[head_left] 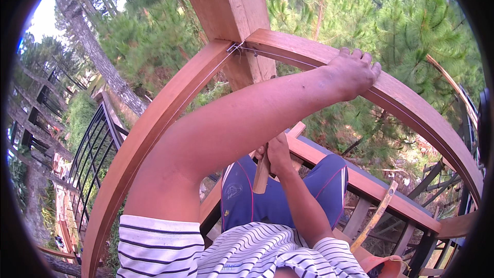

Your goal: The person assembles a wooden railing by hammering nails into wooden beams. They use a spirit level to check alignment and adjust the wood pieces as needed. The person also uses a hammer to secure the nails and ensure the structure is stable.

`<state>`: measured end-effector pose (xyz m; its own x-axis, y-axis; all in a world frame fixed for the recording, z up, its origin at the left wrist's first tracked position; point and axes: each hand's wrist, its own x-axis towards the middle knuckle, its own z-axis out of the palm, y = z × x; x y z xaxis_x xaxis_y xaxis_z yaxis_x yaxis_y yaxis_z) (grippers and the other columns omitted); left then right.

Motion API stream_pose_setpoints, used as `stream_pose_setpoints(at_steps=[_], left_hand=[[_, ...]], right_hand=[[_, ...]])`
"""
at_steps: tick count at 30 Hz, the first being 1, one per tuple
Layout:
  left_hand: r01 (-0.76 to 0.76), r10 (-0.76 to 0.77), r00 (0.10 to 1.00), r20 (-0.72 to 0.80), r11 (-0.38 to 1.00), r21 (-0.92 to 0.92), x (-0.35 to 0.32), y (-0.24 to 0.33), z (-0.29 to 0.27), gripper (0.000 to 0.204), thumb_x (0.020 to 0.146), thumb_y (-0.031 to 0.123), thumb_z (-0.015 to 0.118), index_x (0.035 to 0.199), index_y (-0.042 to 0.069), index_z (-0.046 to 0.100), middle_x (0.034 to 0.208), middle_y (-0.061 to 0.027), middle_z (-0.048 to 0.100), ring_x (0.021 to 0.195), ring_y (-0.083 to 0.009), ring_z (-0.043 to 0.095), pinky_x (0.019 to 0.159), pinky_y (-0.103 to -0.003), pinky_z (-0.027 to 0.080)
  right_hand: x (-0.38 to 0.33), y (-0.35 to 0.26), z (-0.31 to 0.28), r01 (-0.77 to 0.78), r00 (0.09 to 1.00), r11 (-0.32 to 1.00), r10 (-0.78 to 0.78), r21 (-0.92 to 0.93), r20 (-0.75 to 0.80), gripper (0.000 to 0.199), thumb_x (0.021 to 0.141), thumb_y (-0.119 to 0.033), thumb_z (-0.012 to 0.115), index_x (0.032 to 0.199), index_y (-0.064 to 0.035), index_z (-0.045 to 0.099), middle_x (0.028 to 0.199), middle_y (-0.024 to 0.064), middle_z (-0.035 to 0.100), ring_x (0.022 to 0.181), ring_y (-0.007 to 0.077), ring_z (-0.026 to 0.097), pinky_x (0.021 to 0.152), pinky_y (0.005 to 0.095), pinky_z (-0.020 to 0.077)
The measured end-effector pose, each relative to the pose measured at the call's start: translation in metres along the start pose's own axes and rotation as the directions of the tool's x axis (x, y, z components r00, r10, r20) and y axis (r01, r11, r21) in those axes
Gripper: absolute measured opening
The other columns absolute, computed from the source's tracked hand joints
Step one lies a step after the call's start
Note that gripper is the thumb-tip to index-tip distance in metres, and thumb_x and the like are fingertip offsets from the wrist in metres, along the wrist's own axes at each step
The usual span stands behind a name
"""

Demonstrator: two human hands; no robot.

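The string (288, 57) looks like the weak point: it runs from the joint at the timber post (226, 0) along the inner face of the right curved rail (422, 110) and passes beneath the left hand (355, 74), so a heavy palm could push it out of line or work it loose at its tied end beside the post. If the joint at the post is not firmly fixed, leaning on the rail might also shift it there. The wooden stick (261, 177), below the post, could slip from the fingers and drop through the open framework, should the right hand (279, 153) loosen while the left arm blocks the view of it.

The right curved rail leaves the post toward the right, and the left hand lies over it partway along, fingers draped across its top; the thumb is hidden, so I cannot tell how tightly it presses. The left curved rail (139, 144) sweeps down leftward from the same post, touched by neither hand. Below the post, the right hand is closed around the wooden stick, whose lower end sticks out beneath the grip, pointing away from the post; its upper end is hidden
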<state>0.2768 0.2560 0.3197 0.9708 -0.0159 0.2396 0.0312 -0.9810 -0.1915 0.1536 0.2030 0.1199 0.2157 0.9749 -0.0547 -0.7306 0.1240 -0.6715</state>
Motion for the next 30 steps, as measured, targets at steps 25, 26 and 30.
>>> stream_pose_setpoints(at_steps=[25,26,30], left_hand=[[0.404,-0.244,0.732,0.636,0.908,-0.116,-0.005,-0.174,-0.019,0.119,0.086,0.093,0.020,0.143,-0.005,0.055,0.152,-0.0315,0.044,0.147,-0.0444,0.037,0.121,-0.054,0.030],[0.395,-0.232,0.737,0.635,0.910,-0.126,-0.006,-0.175,-0.017,0.117,0.086,0.093,0.020,0.140,-0.004,0.058,0.149,-0.0319,0.047,0.145,-0.0444,0.040,0.119,-0.054,0.032],[0.311,-0.105,0.775,0.624,0.922,-0.231,-0.014,-0.174,-0.021,0.108,0.091,0.088,0.023,0.115,-0.006,0.072,0.121,-0.0303,0.066,0.125,-0.0415,0.059,0.105,-0.050,0.045]], right_hand=[[0.084,0.011,-0.046,0.752,0.550,0.160,-0.687,-0.640,0.475,0.059,0.090,-0.060,0.062,0.093,-0.0020,0.061,0.075,0.0152,0.058,0.067,0.0380,0.062,0.060,0.0451,0.0492],[0.090,0.011,-0.046,0.758,0.552,0.187,-0.695,-0.624,0.462,0.065,0.091,-0.067,0.057,0.093,-0.0020,0.061,0.075,0.0153,0.059,0.066,0.0377,0.062,0.059,0.0447,0.0489],[0.113,0.012,-0.038,0.791,0.487,0.213,-0.787,-0.574,0.379,0.069,0.095,-0.070,0.051,0.091,-0.0020,0.061,0.075,0.0154,0.058,0.065,0.0365,0.062,0.058,0.0433,0.0480]])
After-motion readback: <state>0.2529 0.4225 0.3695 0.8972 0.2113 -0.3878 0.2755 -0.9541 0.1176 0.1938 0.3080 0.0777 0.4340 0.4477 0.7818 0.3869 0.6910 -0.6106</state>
